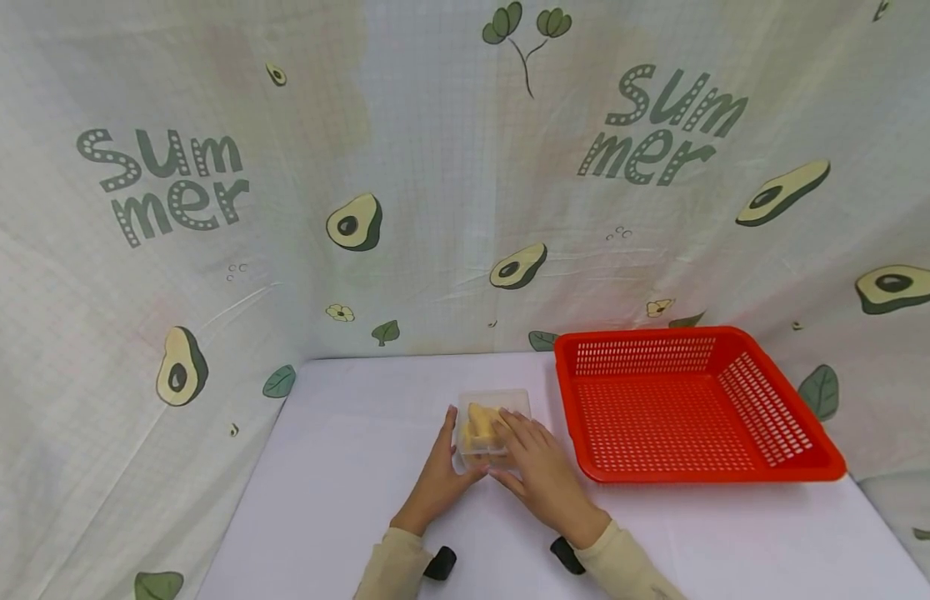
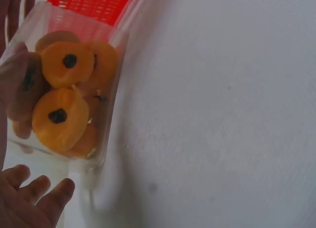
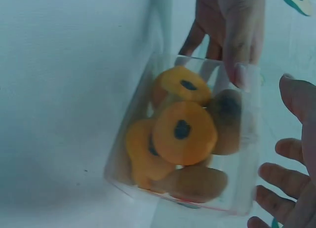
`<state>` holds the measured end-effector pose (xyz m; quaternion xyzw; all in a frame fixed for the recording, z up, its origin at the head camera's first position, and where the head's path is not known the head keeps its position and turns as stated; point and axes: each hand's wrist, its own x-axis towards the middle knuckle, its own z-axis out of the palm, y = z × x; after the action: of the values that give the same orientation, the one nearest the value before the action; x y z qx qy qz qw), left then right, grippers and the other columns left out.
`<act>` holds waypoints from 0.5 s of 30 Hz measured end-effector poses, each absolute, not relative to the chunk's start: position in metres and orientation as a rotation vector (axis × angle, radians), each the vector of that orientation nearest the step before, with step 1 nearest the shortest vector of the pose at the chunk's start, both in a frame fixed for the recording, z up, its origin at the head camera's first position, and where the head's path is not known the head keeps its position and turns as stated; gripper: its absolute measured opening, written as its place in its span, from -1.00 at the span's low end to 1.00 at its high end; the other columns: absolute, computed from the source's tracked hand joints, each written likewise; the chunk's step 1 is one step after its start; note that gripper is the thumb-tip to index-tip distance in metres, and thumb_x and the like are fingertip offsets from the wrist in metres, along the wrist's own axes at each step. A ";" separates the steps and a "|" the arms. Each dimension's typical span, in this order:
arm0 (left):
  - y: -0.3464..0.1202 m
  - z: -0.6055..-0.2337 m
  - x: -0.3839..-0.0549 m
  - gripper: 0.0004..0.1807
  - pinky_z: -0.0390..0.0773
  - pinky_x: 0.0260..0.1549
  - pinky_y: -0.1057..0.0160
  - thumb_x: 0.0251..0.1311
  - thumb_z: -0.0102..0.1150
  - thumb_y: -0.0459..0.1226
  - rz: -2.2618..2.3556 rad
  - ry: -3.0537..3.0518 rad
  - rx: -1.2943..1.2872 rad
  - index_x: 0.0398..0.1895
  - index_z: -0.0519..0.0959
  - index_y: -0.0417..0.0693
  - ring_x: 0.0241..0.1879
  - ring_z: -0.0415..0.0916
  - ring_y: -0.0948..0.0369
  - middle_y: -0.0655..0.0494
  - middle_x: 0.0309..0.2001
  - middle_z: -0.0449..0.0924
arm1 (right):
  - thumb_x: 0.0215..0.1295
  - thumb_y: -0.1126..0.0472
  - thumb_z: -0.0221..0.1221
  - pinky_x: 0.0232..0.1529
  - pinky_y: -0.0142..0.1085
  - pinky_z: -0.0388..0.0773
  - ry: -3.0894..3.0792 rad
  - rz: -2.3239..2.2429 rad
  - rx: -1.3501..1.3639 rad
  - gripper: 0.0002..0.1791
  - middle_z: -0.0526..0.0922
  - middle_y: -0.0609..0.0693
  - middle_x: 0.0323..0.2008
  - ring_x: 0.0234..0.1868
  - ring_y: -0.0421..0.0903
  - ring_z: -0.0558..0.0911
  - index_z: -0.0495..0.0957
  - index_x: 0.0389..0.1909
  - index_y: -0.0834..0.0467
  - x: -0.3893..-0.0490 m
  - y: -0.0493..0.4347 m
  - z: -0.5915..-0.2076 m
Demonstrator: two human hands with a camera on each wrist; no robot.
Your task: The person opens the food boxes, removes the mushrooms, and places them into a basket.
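Note:
A clear plastic box (image 1: pixel 476 397) stands on the table, with several yellow-orange pieces (image 1: pixel 480 422) inside. Through its wall in the right wrist view, rounded pieces (image 3: pixel 184 134) show a dark spot on their ends; their exact kind is unclear. My left hand (image 1: pixel 437 482) holds the box at its left and near sides, its thumb (image 3: pixel 237 55) against the wall. Over the right side of the box lies my right hand (image 1: pixel 543 479), fingers extended at the top by the yellow pieces. Whether its fingertips touch a piece cannot be told.
A red perforated basket (image 1: pixel 660 476) stands on the table to the right of the box. Behind the white table (image 1: pixel 345 433) hangs a cloth (image 1: pixel 435 150) printed with avocados and lettering. Black wrist straps (image 1: pixel 440 564) show at both sleeves.

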<state>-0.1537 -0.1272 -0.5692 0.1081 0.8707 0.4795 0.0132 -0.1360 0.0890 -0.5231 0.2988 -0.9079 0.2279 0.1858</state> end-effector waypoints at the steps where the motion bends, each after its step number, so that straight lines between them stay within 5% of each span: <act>1: -0.126 -0.570 -0.154 0.29 0.41 0.43 -0.18 0.20 0.57 -0.04 1.510 2.714 0.335 0.73 -0.17 -0.19 0.64 0.00 -0.20 -0.20 0.71 -0.14 | 0.28 -0.06 0.48 0.45 0.19 0.42 -2.549 0.638 0.833 -0.20 0.48 0.20 0.45 0.43 0.22 0.48 0.47 0.44 0.21 -0.137 0.088 -0.526; 15: -0.115 -0.578 -0.158 0.28 0.40 0.39 -0.29 0.11 0.63 -0.22 1.643 2.719 0.333 0.70 -0.11 -0.32 0.59 0.06 -0.30 -0.37 0.65 -0.04 | 0.01 0.07 0.63 0.45 0.15 0.38 -2.417 0.690 0.843 -0.21 0.57 0.13 0.39 0.42 0.17 0.50 0.63 0.31 0.18 -0.158 0.084 -0.548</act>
<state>-0.1576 -0.1152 -0.5783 0.1041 0.8510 0.5142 -0.0263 -0.1577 0.0836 -0.5483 0.3085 -0.8844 0.2524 0.2429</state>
